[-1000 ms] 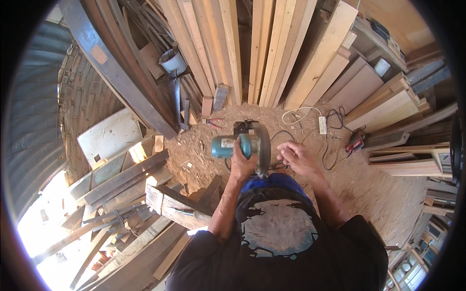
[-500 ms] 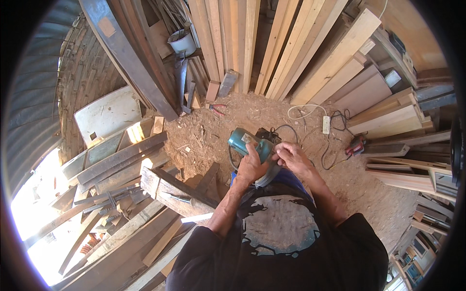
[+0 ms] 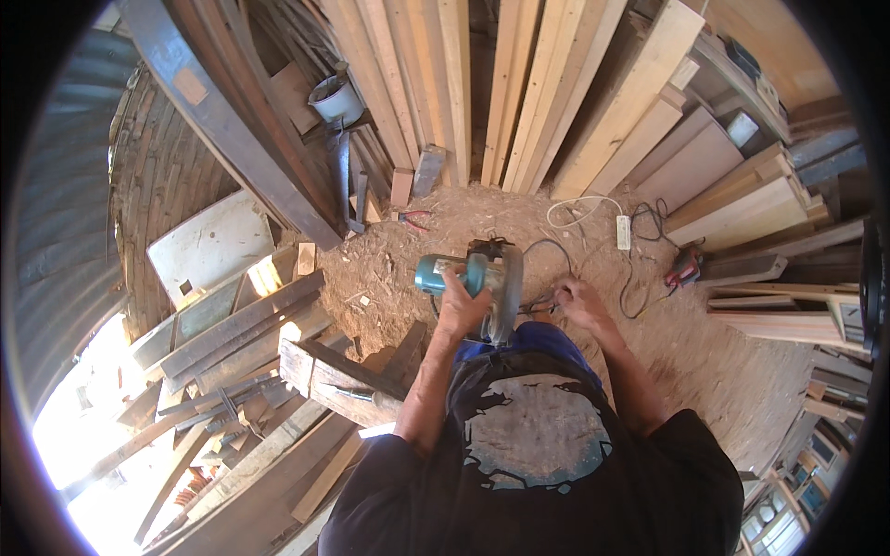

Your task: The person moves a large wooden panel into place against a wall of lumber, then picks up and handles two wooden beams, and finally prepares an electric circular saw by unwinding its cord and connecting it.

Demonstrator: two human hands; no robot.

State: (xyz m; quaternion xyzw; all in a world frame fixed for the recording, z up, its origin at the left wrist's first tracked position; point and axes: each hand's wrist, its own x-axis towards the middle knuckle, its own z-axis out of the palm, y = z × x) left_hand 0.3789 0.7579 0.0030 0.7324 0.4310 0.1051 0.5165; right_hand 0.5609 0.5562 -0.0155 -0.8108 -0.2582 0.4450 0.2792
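A circular saw with a teal motor housing (image 3: pixel 431 274) and a grey blade guard (image 3: pixel 506 301) is in front of my body. My left hand (image 3: pixel 461 308) is closed round its handle. To the right of the saw, my right hand (image 3: pixel 584 306) is closed, its fingertips pinching the dark power cord (image 3: pixel 556 248), which loops out from the saw. My fingers partly hide the cord there. The saw's dark base (image 3: pixel 491 248) shows at its far end, and its lower edge overlaps my blue shorts (image 3: pixel 556 341).
Long planks (image 3: pixel 556 102) lean along the far side. Scrap timber (image 3: pixel 250 315) is piled at left, beside a board end (image 3: pixel 324 375). Red-handled pliers (image 3: pixel 413 220), a white power strip (image 3: pixel 623 232) and a red power tool (image 3: pixel 684 269) lie on the sawdust-covered ground (image 3: pixel 389 264).
The saw has shifted left and turned, so its guard shows more. My right hand has come away from the saw, moving right and slightly nearer me.
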